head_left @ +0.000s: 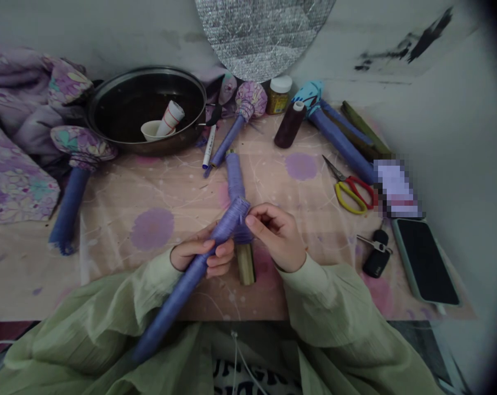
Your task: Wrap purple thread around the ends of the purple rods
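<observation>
My left hand (203,249) is wrapped around a stick wound in blue-purple thread (186,285), which slants from my lap up to the middle of the table. At the stick's upper end my right hand (275,233) has thumb and forefinger pinched together. Whatever lies between those fingertips is too small to make out. Beneath the held stick, a second thread-wrapped stick (235,178) lies on the table, with a bare wood-coloured end (246,264) nearer me.
Scissors (349,189), keys (377,252) and a phone (427,260) lie right. Behind are a dark bottle (290,125), a lidded jar (279,94), a marker (209,147) and a pan (108,118) holding cups. Cloth-headed sticks (71,203) and floral fabric (16,175) sit left.
</observation>
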Demonstrator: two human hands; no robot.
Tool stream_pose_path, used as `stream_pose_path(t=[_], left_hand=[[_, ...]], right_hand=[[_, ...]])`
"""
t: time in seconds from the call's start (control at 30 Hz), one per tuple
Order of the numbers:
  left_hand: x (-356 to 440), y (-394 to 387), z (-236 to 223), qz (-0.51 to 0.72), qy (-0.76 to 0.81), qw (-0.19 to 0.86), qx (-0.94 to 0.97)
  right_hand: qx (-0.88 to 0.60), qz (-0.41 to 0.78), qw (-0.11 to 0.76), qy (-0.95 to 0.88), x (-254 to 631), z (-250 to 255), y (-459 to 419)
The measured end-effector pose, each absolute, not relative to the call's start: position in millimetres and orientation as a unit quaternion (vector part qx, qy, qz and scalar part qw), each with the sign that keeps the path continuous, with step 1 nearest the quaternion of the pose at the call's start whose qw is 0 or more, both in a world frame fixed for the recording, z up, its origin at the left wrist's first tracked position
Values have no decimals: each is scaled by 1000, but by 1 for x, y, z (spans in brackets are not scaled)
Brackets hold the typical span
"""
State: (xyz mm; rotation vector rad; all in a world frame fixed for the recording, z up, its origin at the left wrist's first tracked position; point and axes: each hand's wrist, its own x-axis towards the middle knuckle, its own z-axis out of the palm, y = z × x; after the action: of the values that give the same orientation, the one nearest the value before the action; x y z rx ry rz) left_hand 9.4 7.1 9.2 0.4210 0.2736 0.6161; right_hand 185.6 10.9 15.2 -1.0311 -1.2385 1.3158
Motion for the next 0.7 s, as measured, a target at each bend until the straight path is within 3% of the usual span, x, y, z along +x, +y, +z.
stream_pose_path(t=[0.7], left_hand=[[7, 5, -8, 327, 196, 903, 197]], right_hand=[[-409, 533, 529, -519, 185, 16, 9]])
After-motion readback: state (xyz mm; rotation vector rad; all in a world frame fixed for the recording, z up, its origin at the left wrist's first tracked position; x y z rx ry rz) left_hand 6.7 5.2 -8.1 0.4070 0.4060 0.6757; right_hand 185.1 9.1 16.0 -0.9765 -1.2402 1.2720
